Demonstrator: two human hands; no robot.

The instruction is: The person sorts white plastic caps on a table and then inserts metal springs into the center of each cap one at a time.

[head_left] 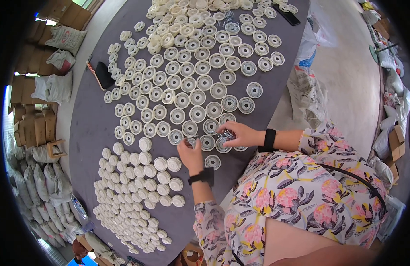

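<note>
My right hand [241, 134] is closed around a small bunch of shiny metal rings [227, 134], above the near rows of round white plastic parts [207, 142]. My left hand [190, 155] has its fingers curled at a metal ring [191, 142], close over another of these parts. Many of the open-faced parts in the middle of the table show a grey metal ring around a dark centre hole. One such part [212, 162] lies by itself just right of my left wrist.
Domed white pieces [145, 171] stand in dense rows at the near left of the grey-covered table [87, 146]. White parts pile up at the far end, beside loose metal rings [232, 28]. A phone [286, 16] and a dark pouch [103, 76] lie near the edges. Sacks [58, 88] line the left wall.
</note>
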